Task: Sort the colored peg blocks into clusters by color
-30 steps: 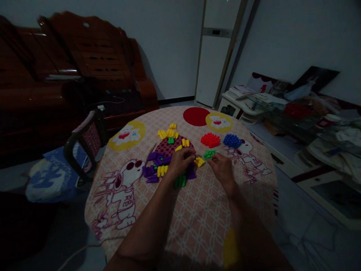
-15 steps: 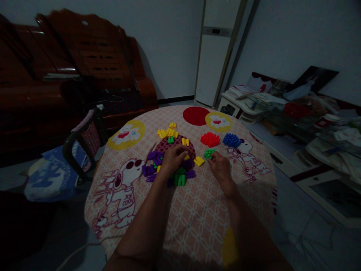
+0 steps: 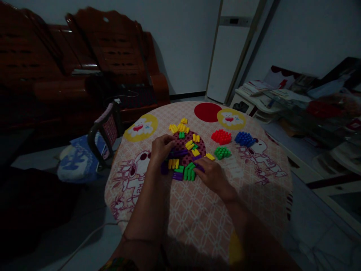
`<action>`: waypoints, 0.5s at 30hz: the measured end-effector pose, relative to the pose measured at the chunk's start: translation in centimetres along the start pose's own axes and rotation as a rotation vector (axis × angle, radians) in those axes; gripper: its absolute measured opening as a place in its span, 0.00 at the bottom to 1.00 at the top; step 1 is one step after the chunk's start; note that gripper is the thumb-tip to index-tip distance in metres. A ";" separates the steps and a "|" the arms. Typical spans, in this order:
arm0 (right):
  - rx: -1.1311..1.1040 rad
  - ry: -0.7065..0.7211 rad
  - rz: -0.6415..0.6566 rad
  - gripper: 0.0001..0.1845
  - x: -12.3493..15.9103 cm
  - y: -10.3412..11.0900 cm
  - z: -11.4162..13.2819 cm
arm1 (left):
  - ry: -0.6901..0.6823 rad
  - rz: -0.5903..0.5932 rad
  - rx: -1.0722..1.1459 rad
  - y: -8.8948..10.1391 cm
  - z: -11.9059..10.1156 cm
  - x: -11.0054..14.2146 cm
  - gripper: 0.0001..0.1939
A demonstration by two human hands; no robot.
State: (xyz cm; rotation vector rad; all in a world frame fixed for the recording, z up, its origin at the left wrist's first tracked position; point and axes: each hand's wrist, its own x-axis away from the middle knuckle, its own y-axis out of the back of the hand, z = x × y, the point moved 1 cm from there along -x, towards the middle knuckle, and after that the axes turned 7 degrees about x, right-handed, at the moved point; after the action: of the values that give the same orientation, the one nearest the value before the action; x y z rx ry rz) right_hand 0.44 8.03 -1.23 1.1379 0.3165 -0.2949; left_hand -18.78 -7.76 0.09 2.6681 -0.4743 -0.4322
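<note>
Loose plastic toy building blocks in purple, green and yellow lie over a dark red patch (image 3: 176,145) of the tablecloth. My left hand (image 3: 162,150) is at the left side of this pile, fingers curled together beside a long purple block (image 3: 179,153); what they hold is hidden. At the pile's right side, my right hand (image 3: 213,173) pinches a purple block (image 3: 199,168) next to a green block (image 3: 189,172). Just beyond that hand lies a yellow block (image 3: 210,156). Grouped by colour are a green cluster (image 3: 222,152), a red cluster (image 3: 221,136) and a blue cluster (image 3: 244,139).
Several yellow blocks (image 3: 180,127) lie at the far side of the pile. The round table wears a patterned cloth (image 3: 194,214). A folding chair (image 3: 105,131) stands at the left, a wooden sofa (image 3: 113,56) behind, and a cluttered cabinet (image 3: 282,101) at the right.
My right hand has left the green cluster and moved left to the pile. My left hand has drawn back from the pile's middle to its left side. The view has shifted slightly.
</note>
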 end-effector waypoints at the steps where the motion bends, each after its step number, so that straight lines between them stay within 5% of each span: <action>1: 0.046 0.051 0.045 0.10 -0.1 -0.4 0.6 | 0.003 0.005 0.011 -0.2 0.1 0.0 0.12; 7: 0.198 0.218 0.178 0.19 -0.1 -1.4 2.1 | 0.014 0.028 -0.001 -0.8 0.5 0.0 0.11; 15: -0.080 0.013 0.208 0.07 0.1 1.5 1.2 | 0.001 0.004 -0.002 -0.8 0.9 -0.2 0.14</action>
State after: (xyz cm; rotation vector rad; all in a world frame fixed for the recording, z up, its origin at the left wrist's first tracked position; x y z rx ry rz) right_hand 1.19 7.49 0.43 1.0846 0.2177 -0.0908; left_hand -19.05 -7.32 -0.98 2.6650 -0.4782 -0.4295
